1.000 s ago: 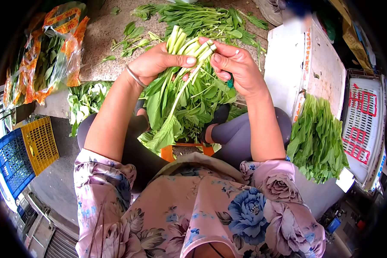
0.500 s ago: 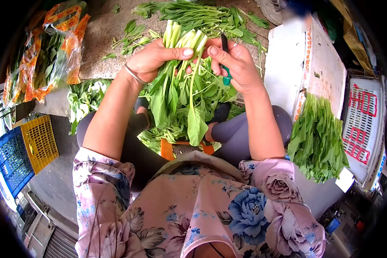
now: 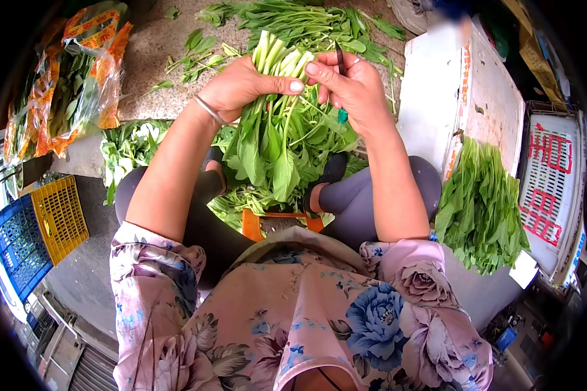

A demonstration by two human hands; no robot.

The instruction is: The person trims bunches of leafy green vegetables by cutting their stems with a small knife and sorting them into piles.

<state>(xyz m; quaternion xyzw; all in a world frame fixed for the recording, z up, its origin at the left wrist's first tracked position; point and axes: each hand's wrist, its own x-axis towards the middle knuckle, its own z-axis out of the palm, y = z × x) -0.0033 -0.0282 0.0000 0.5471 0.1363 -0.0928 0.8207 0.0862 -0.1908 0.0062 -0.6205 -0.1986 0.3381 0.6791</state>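
A bunch of leafy greens hangs leaves-down from my left hand, its pale cut stems upright above the thumb. My left hand is closed around the stems and wears a bangle at the wrist. Beside it, my right hand holds a small knife with a dark blade and green handle, mostly hidden in the palm. The right thumb and forefinger touch the stem ends at the bunch's right side. More loose greens lie below and behind the bunch.
Greens lie across the stone slab. At left are plastic-bagged greens, a yellow crate and a blue crate. At right, a bundle leans by a white foam box and a white crate.
The long stem with a big leaf has swung in against the bunch. The knife blade has come into view, pointing up from my right hand.
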